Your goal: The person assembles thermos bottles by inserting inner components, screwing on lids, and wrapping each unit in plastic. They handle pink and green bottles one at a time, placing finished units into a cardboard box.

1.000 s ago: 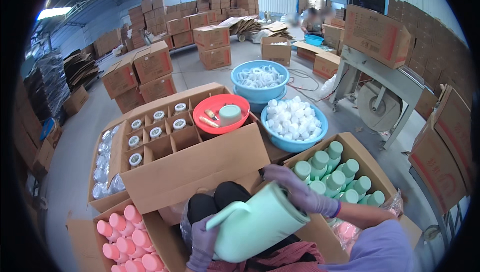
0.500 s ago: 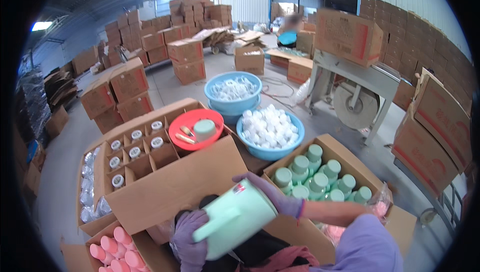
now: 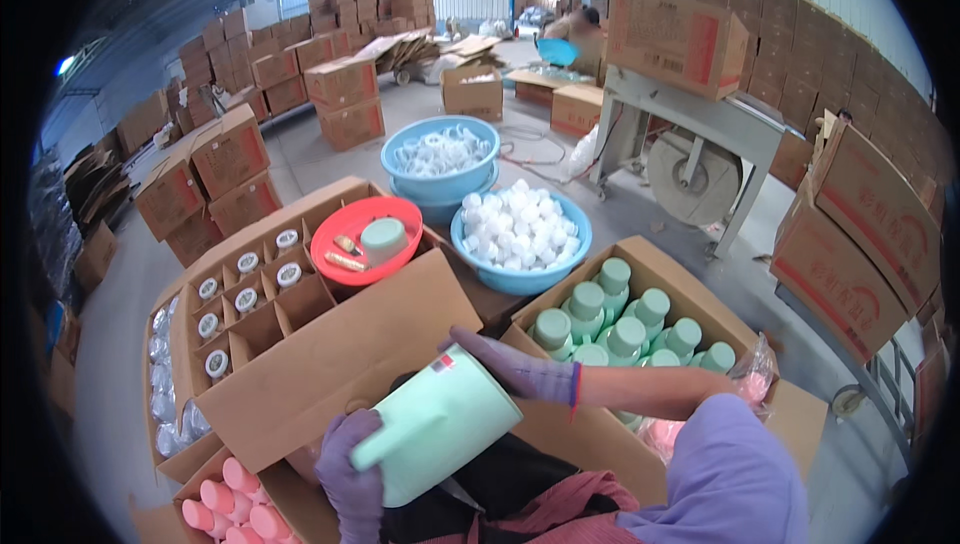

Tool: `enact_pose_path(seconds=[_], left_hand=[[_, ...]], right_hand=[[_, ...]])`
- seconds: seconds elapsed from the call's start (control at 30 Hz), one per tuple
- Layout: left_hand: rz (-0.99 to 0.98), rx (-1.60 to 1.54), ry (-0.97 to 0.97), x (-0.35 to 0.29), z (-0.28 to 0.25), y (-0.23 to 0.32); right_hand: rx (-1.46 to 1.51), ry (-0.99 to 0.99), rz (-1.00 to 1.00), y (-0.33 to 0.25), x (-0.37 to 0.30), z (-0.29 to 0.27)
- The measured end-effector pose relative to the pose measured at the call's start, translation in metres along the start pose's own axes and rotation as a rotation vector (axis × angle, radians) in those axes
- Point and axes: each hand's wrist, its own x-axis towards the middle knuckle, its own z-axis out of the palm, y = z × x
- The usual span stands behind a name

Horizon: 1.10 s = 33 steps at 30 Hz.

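Note:
A mint-green jug (image 3: 455, 429) with a handle is held tilted in front of my body, a small red and dark label near its upper end. My left hand (image 3: 352, 469), in a purple glove, is closed around the handle at the lower left. The gloved palm of my right hand (image 3: 525, 366) presses on the upper right end, its fingers bent over the edge. To the right, mint-green bottles (image 3: 622, 341) with lids stand in an open carton (image 3: 640, 249). Pink bottles (image 3: 222, 494) sit in a box at the lower left.
A divided carton (image 3: 330, 192) with white-capped items stands left, its flap (image 3: 340, 364) near the jug. Beyond are a red basin (image 3: 330, 234) with a green lid and brushes, a blue basin of white caps (image 3: 515, 229), and another of clear parts (image 3: 440, 149). A person (image 3: 580, 34) sits far back.
The whole view has shifted, so the surroundings sit further left and higher. Both hands keep hold of the jug, which has moved slightly left in the picture.

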Motion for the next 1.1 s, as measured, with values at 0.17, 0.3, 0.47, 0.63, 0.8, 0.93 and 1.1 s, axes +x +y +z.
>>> enact_pose_path(seconds=[0.17,0.3,0.47,0.63,0.8,0.93,1.1], left_hand=[[-0.701,-0.592,-0.045,-0.019,-0.02,-0.023],[-0.647,-0.764,-0.155,-0.047,-0.02,-0.05],[-0.481,-0.564,-0.397,-0.08,0.004,-0.073],[-0.477,-0.362,0.017,-0.101,0.047,-0.054],[-0.494,-0.051,-0.588,-0.069,-0.012,-0.008],[-0.531,0.108,-0.848,-0.085,-0.029,0.026],[-0.59,0.121,-0.684,-0.118,-0.018,0.037]], right_hand=[[-0.611,-0.168,-0.739,-0.034,-0.011,0.002],[-0.803,-0.52,-0.752,-0.076,-0.01,0.019],[-1.136,-0.648,-0.754,-0.102,-0.017,0.037],[-1.606,-0.601,-0.775,-0.061,-0.028,0.036],[-1.515,-0.609,-0.845,-0.023,-0.051,0.041],[-1.6,-0.64,-0.457,-0.023,-0.057,0.058],[-1.094,-0.761,-0.202,-0.021,-0.019,0.041]])
